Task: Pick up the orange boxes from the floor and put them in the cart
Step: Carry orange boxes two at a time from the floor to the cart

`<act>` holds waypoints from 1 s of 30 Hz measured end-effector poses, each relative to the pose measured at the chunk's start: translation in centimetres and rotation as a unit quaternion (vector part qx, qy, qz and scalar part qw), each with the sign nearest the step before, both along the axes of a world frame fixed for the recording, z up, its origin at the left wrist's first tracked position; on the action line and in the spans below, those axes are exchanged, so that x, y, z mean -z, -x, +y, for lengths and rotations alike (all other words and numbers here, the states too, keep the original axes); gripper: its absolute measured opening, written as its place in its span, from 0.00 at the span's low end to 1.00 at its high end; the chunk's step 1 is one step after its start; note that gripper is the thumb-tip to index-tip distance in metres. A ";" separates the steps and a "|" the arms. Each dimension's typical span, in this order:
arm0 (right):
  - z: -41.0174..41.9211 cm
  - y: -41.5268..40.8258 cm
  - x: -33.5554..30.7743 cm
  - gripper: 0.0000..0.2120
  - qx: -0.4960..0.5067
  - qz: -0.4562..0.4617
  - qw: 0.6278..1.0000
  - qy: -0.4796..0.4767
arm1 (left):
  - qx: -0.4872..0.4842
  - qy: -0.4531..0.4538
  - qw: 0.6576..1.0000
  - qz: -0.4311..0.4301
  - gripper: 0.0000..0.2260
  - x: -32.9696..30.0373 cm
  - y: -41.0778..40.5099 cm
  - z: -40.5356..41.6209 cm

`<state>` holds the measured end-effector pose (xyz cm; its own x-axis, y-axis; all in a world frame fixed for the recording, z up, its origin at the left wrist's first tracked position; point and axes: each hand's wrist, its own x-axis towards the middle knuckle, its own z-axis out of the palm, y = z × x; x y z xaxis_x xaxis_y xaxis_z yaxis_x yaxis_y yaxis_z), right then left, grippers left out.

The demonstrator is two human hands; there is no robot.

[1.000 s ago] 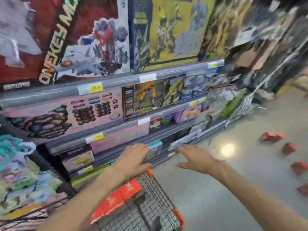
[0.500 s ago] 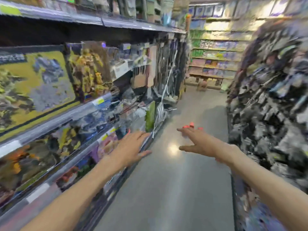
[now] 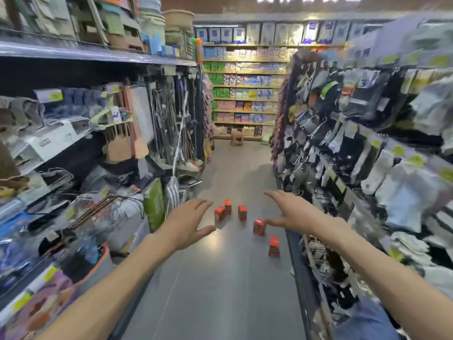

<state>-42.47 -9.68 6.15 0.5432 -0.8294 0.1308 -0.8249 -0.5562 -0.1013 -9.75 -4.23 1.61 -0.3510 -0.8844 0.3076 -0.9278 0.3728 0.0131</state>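
Several small orange boxes stand on the grey aisle floor ahead of me: a pair (image 3: 223, 212) at the back left, one (image 3: 242, 212) beside them, one (image 3: 258, 227) nearer, and one (image 3: 274, 246) closest, by the right shelf base. My left hand (image 3: 190, 225) is stretched forward with fingers straight and holds nothing. My right hand (image 3: 291, 212) is also held out flat and empty, its thumb overlapping the box near it in the image. Both hands are in the air, apart from the boxes. The cart is out of view.
Shelves of household goods (image 3: 98, 155) line the left side, racks of hanging packets (image 3: 355, 143) line the right. The aisle floor (image 3: 220, 290) runs between them to a far shelf wall (image 3: 245, 94) with a small stool (image 3: 236, 138) before it.
My view has swung from the cart and toy shelves to face down the aisle. The orange boxes have come into the centre. Both hands stay stretched out and empty.
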 end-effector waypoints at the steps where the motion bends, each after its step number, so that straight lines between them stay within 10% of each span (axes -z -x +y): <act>1: -2.1 0.1 0.3 0.42 0.008 0.002 1.000 0.003 | 0.004 0.000 1.000 -0.001 0.34 0.1 0.1 -2.5; 30: -68.5 0.3 8.2 0.42 0.184 -0.029 0.982 -0.041 | 0.141 -0.089 0.986 -0.002 0.34 5.8 1.9 -78.6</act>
